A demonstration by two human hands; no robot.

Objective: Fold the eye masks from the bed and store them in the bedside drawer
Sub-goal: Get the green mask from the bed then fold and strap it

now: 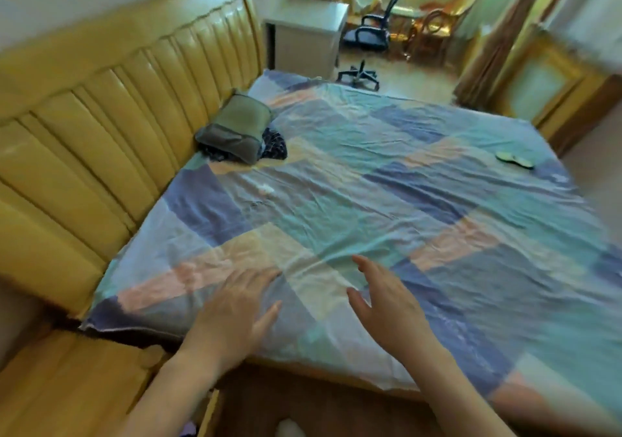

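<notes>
An eye mask [515, 160], pale with a dark edge, lies flat near the far right edge of the bed [387, 180], which has a blue, teal and pink patchwork sheet. My left hand [235, 308] hovers over the near corner of the sheet, fingers spread and empty. My right hand [387, 302] is beside it, also open with nothing in it. Both hands are far from the mask. A yellow wooden bedside cabinet [67, 379] sits at the lower left; whether its drawer is open I cannot tell.
An olive pillow [235, 127] rests on dark patterned cloth [274, 147] against the padded yellow headboard [101, 106]. Beyond the bed stand a white cabinet [306, 39], an office chair [373, 26] and wooden chairs [434, 26]. A small white scrap [266, 189] lies on the sheet.
</notes>
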